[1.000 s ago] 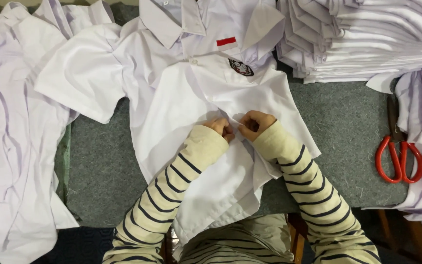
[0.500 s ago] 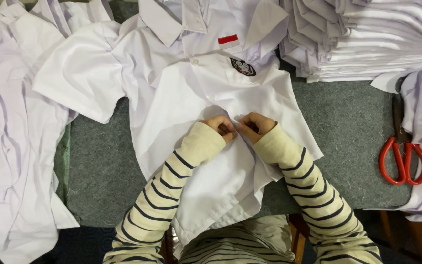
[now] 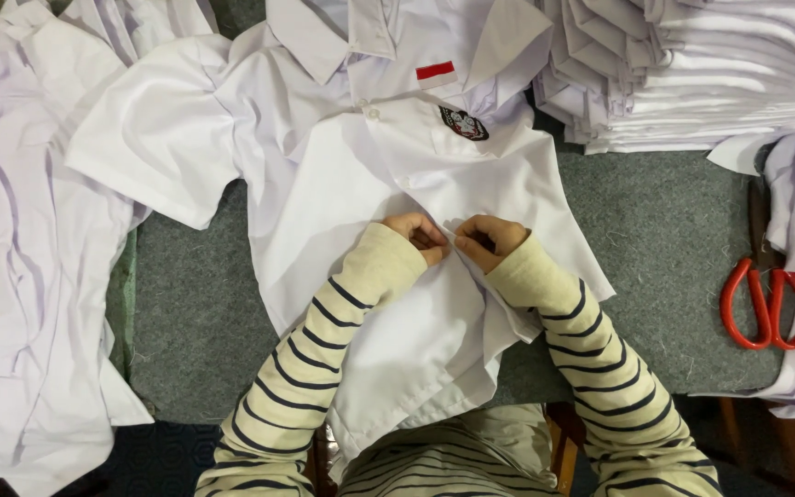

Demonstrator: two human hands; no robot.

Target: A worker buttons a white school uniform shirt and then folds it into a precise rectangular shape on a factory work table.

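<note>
The left hand (image 3: 419,236) and right hand (image 3: 488,241) meet on the front of the white shirt (image 3: 361,184), fingers curled together and pinching the cloth at its button line. The shirt lies flat on the grey table (image 3: 646,230), collar away from the person. Right of the shirt, red scissors (image 3: 770,304) rest by the edge. Behind them stands a stack of folded shirts (image 3: 692,74). Left of the shirt lies a loose pile (image 3: 20,239).

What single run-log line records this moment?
left hand: pinching shirt front | right hand: pinching shirt front | white shirt: flat on grey table | red scissors: right, untouched
</note>
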